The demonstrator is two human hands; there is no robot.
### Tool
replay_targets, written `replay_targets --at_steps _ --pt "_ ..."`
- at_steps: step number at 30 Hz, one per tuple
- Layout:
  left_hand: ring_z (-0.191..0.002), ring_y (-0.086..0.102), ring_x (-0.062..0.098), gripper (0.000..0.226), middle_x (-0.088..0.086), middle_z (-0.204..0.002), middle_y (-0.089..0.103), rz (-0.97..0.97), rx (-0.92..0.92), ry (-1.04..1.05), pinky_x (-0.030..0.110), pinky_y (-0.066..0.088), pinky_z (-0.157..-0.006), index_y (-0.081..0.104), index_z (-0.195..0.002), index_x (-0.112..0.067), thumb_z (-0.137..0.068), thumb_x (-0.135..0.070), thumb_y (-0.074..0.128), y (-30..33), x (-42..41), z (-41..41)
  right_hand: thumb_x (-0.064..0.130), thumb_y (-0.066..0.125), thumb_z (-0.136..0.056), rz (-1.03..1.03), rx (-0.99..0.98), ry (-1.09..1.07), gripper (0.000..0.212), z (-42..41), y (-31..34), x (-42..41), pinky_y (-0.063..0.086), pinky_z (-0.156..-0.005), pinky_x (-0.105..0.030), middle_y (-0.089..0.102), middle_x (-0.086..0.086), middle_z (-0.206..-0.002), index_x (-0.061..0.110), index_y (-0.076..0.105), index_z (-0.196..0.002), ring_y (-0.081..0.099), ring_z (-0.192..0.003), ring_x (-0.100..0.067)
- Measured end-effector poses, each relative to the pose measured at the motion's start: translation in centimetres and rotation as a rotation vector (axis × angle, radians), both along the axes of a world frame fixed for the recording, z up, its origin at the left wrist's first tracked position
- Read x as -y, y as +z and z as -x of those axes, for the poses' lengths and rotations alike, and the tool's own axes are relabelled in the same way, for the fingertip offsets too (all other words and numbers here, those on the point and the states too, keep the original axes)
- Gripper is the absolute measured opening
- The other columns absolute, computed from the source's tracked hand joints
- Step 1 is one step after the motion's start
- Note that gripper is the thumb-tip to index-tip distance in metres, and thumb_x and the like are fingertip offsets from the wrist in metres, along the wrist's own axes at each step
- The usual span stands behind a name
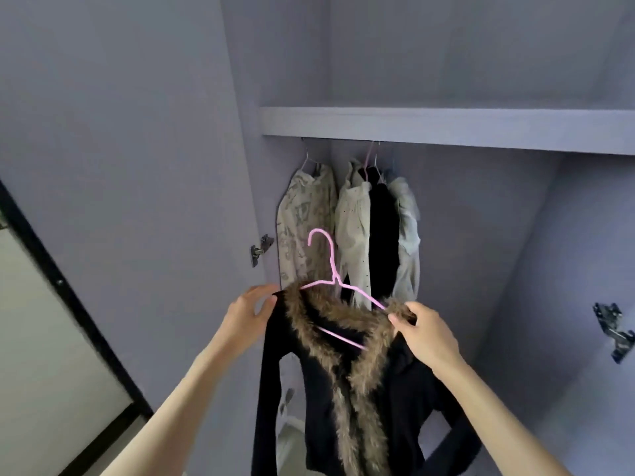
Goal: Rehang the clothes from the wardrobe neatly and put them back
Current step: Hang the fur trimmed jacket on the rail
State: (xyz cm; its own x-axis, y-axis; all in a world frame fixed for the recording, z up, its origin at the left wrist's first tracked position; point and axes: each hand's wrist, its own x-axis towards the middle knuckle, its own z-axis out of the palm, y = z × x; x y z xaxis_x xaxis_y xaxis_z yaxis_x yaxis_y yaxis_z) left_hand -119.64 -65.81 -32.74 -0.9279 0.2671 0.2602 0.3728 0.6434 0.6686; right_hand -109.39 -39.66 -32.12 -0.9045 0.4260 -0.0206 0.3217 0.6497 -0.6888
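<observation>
Centre of the frame, low: a black cardigan (343, 389) with a brown fur collar (309, 314) sits on a pink hanger (331, 269), held up in front of the open wardrobe. The left hand (249, 309) grips the garment's left shoulder, thumb over the front of the fabric. The right hand (424, 333) pinches the collar at the right shoulder, just where the hanger's arm disappears under the fur.

Here is what the next move turns on. The hanger's long axis runs from centre-left down to centre-right, so it tilts, the right end lower. Its hook stands free above both hands, curling toward the upper left. The rail (340, 140) lies up and back from there, tucked under the shelf (446, 127) in the upper middle of the frame, well above the hook.

Four garments already hang there: a patterned one (302, 214) at left, then a pale one, a dark one and a light one bunched together. There's a gap between the patterned one and the bunch, and more room to the right.

I judge the hook must rise and level out first. Neither hand holds the hook itself, so a hand may need to shift to the neck.
</observation>
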Motion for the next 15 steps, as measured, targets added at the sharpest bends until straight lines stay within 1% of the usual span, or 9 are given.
replay_targets --at_steps 2,4,5,6,8,10,12,14,15 --pt "-0.117 0.046 0.008 0.032 -0.009 -0.126 0.050 0.008 -0.058 -0.024 0.011 0.027 -0.090 0.055 -0.127 -0.021 -0.097 -0.017 0.044 1.0 -1.1 1.8 0.032 0.047 -0.096 0.214 -0.001 -0.018 0.031 2.2 0.1 0.2 0.043 -0.085 -0.032 0.057 0.000 -0.118 0.016 0.050 -0.122 0.055 -0.099 -0.019" --pt "-0.116 0.043 0.004 0.031 -0.014 -0.121 0.047 0.018 -0.114 -0.055 0.004 0.024 -0.088 0.055 -0.126 -0.021 -0.097 -0.016 0.044 2.1 -1.7 3.6 0.026 0.045 -0.097 0.335 -0.016 -0.021 0.027 4.3 0.5 0.7 0.040 -0.088 -0.030 0.053 -0.001 -0.124 0.015 0.050 -0.122 0.053 -0.104 -0.019" --pt "-0.119 0.043 0.006 0.031 -0.014 -0.122 0.047 0.030 -0.137 -0.069 0.006 0.024 -0.092 0.056 -0.126 -0.021 -0.097 -0.017 0.044 2.5 -1.9 4.7 0.024 0.045 -0.098 0.344 -0.034 -0.014 0.023 5.3 0.6 0.8 0.040 -0.088 -0.029 0.055 0.000 -0.120 0.015 0.051 -0.119 0.053 -0.105 -0.018" --pt "-0.124 0.042 0.010 0.032 -0.011 -0.126 0.048 0.048 -0.158 -0.076 0.012 0.027 -0.098 0.055 -0.127 -0.021 -0.097 -0.019 0.044 2.9 -2.2 5.8 0.022 0.045 -0.098 0.355 -0.061 -0.008 0.017 6.6 0.8 1.0 0.039 -0.083 -0.027 0.056 0.001 -0.113 0.017 0.052 -0.112 0.054 -0.102 -0.017" --pt "-0.130 0.039 0.018 0.035 -0.002 -0.136 0.046 0.086 -0.211 -0.076 0.026 0.030 -0.105 0.052 -0.131 -0.020 -0.096 -0.019 0.045 3.7 -2.9 8.3 0.019 0.045 -0.098 0.413 -0.117 -0.003 0.014 9.0 1.5 1.7 0.036 -0.079 -0.023 0.054 0.004 -0.102 0.018 0.052 -0.110 0.051 -0.094 -0.012" --pt "-0.134 0.033 0.023 0.039 0.006 -0.142 0.041 0.113 -0.271 -0.068 0.030 0.026 -0.110 0.048 -0.134 -0.017 -0.095 -0.017 0.047 4.8 -3.6 10.5 0.016 0.046 -0.097 0.539 -0.159 -0.002 0.021 11.6 2.3 2.6 0.035 -0.082 -0.022 0.055 0.004 -0.105 0.017 0.054 -0.117 0.049 -0.094 -0.011" --pt "-0.139 0.024 0.025 0.043 0.008 -0.148 0.033 0.162 -0.333 -0.080 0.028 0.017 -0.112 0.041 -0.139 -0.018 -0.096 -0.020 0.046 6.4 -4.1 12.8 0.015 0.048 -0.096 0.632 -0.201 -0.018 0.027 14.4 3.0 3.4 0.036 -0.086 -0.023 0.059 0.001 -0.112 0.012 0.055 -0.122 0.051 -0.100 -0.013" --pt "-0.140 0.020 0.028 0.046 0.011 -0.150 0.027 0.191 -0.427 -0.099 0.030 0.013 -0.112 0.035 -0.142 -0.017 -0.097 -0.024 0.043 8.2 -4.5 15.6 0.014 0.049 -0.096 0.680 -0.241 -0.067 0.026 17.3 3.6 3.9 0.039 -0.089 -0.026 0.060 -0.001 -0.114 0.011 0.057 -0.121 0.054 -0.104 -0.017" --pt "-0.140 0.019 0.030 0.047 0.013 -0.150 0.026 0.191 -0.466 -0.100 0.034 0.014 -0.114 0.034 -0.142 -0.017 -0.097 -0.024 0.043 9.1 -4.7 17.0 0.014 0.049 -0.096 0.706 -0.263 -0.097 0.025 18.9 4.0 4.1 0.040 -0.090 -0.028 0.061 -0.002 -0.114 0.011 0.057 -0.120 0.055 -0.106 -0.019"
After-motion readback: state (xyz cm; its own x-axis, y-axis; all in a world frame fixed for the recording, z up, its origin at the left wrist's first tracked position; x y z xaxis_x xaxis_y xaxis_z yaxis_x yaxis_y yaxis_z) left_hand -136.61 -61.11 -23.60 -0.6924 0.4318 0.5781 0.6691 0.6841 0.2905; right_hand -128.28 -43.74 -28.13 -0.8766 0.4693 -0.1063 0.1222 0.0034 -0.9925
